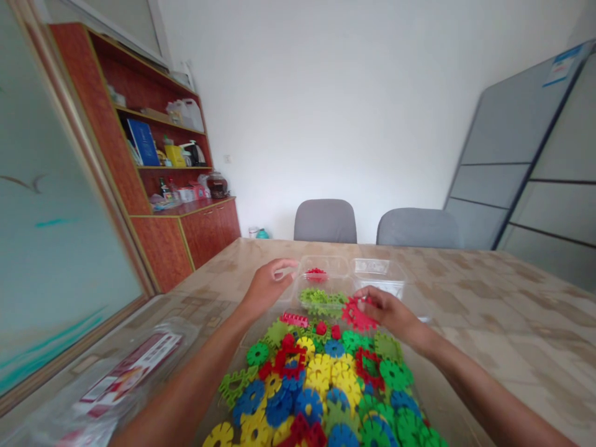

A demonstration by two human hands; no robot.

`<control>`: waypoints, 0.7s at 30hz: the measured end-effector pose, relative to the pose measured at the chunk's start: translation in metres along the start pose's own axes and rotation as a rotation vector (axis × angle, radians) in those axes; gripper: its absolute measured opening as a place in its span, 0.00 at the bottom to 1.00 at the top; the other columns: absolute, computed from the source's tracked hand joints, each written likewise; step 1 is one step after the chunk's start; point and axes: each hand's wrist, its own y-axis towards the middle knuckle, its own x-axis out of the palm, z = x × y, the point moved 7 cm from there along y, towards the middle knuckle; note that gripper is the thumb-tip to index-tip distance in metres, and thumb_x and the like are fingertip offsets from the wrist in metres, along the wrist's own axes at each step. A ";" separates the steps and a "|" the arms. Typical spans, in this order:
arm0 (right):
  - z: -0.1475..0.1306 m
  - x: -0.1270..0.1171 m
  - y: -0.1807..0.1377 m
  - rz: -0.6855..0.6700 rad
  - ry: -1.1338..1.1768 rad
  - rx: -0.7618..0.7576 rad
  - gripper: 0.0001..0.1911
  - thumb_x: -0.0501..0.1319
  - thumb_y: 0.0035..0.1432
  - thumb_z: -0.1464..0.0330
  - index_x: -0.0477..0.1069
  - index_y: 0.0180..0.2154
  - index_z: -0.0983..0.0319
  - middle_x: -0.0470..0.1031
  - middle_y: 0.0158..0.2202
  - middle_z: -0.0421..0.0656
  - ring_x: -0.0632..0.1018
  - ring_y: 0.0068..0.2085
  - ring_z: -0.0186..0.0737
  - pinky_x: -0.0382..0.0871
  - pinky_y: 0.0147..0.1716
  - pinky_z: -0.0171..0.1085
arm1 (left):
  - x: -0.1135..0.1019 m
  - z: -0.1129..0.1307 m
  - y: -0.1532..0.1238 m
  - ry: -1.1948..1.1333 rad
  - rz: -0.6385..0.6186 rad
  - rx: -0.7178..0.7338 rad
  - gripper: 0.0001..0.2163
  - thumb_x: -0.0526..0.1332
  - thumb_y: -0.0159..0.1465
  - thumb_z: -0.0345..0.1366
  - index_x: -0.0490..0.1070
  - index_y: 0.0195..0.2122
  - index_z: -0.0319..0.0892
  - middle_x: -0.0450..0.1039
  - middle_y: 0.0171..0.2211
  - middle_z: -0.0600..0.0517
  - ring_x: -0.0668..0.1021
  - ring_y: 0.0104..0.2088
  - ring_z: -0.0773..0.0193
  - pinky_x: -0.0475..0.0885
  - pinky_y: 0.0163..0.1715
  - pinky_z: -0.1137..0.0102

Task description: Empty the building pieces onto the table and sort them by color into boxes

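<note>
My right hand (384, 307) is closed on a red gear-shaped plastic piece (356, 316), held above the right side of the front clear plastic box. My left hand (269, 282) is to the left of the clear boxes, its thumb and fingers apart around nothing. The front box (342, 287) holds light green toothed pieces (316, 299). Behind it, another clear box (338, 264) has a red piece (316, 273) inside. Nearer me lies a broad pile of mixed toothed pieces (321, 369) in yellow, blue, green and red.
More clear boxes (393, 273) stand on the right, with something pale showing through them. Labelled clear plastic packaging (135, 372) lies at the left of the patterned table (503, 323). Two grey chairs (325, 220) stand at the far edge.
</note>
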 end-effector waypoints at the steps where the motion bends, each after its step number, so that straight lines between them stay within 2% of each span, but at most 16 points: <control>1: -0.001 -0.003 0.012 0.035 -0.013 0.014 0.25 0.64 0.48 0.47 0.69 0.35 0.62 0.69 0.23 0.36 0.68 0.25 0.34 0.63 0.25 0.32 | -0.002 0.002 -0.005 -0.013 0.007 0.002 0.15 0.59 0.56 0.41 0.75 0.42 0.41 0.76 0.47 0.47 0.75 0.50 0.53 0.69 0.50 0.61; 4: -0.007 -0.010 0.052 0.143 -0.062 0.073 0.17 0.61 0.57 0.54 0.70 0.37 0.62 0.71 0.26 0.37 0.71 0.26 0.33 0.66 0.24 0.32 | -0.006 0.004 -0.016 -0.040 0.032 0.002 0.16 0.59 0.56 0.43 0.75 0.41 0.41 0.76 0.47 0.47 0.76 0.49 0.53 0.70 0.50 0.61; 6: -0.013 -0.010 0.078 0.187 -0.100 0.126 0.14 0.58 0.63 0.59 0.70 0.41 0.64 0.73 0.32 0.40 0.74 0.29 0.34 0.70 0.27 0.33 | -0.005 0.006 -0.019 -0.046 0.040 0.003 0.15 0.59 0.55 0.43 0.75 0.40 0.41 0.77 0.45 0.47 0.77 0.47 0.53 0.71 0.48 0.62; 9: -0.022 -0.006 0.107 0.208 -0.170 0.196 0.13 0.58 0.65 0.64 0.68 0.48 0.64 0.73 0.44 0.44 0.77 0.38 0.38 0.75 0.36 0.41 | -0.005 0.008 -0.021 -0.036 0.041 0.010 0.14 0.59 0.54 0.41 0.76 0.38 0.41 0.78 0.43 0.47 0.78 0.45 0.53 0.72 0.46 0.62; 11: -0.026 -0.002 0.113 0.214 -0.233 0.211 0.14 0.59 0.64 0.64 0.68 0.50 0.64 0.72 0.47 0.46 0.77 0.42 0.41 0.74 0.39 0.44 | -0.008 0.009 -0.022 -0.021 0.048 0.017 0.13 0.59 0.55 0.40 0.76 0.38 0.42 0.78 0.43 0.47 0.77 0.46 0.54 0.72 0.47 0.62; 13: -0.031 0.000 0.108 0.214 -0.292 0.185 0.14 0.59 0.64 0.64 0.68 0.49 0.64 0.72 0.47 0.46 0.76 0.42 0.42 0.74 0.40 0.44 | -0.010 0.011 -0.021 -0.007 0.056 0.021 0.12 0.59 0.55 0.38 0.76 0.38 0.42 0.78 0.43 0.48 0.77 0.47 0.54 0.71 0.48 0.62; 16: -0.039 0.005 0.083 0.166 -0.339 0.099 0.10 0.59 0.63 0.65 0.72 0.41 0.65 0.76 0.39 0.44 0.77 0.35 0.39 0.72 0.37 0.41 | -0.011 0.016 -0.022 0.003 0.058 0.033 0.11 0.58 0.56 0.35 0.75 0.38 0.43 0.78 0.44 0.49 0.77 0.47 0.56 0.71 0.48 0.63; 19: -0.052 0.013 0.035 0.064 -0.338 0.011 0.08 0.59 0.61 0.66 0.74 0.35 0.63 0.76 0.30 0.41 0.76 0.30 0.39 0.71 0.33 0.37 | -0.009 0.027 -0.024 0.001 0.061 0.064 0.10 0.59 0.56 0.33 0.76 0.38 0.43 0.78 0.43 0.50 0.76 0.47 0.57 0.70 0.48 0.65; 21: -0.066 0.022 -0.007 -0.004 -0.333 -0.053 0.09 0.57 0.61 0.65 0.74 0.37 0.61 0.77 0.31 0.41 0.77 0.32 0.40 0.71 0.32 0.37 | -0.009 0.038 -0.027 -0.009 0.079 0.091 0.10 0.59 0.57 0.32 0.76 0.38 0.43 0.78 0.43 0.50 0.76 0.47 0.58 0.70 0.49 0.66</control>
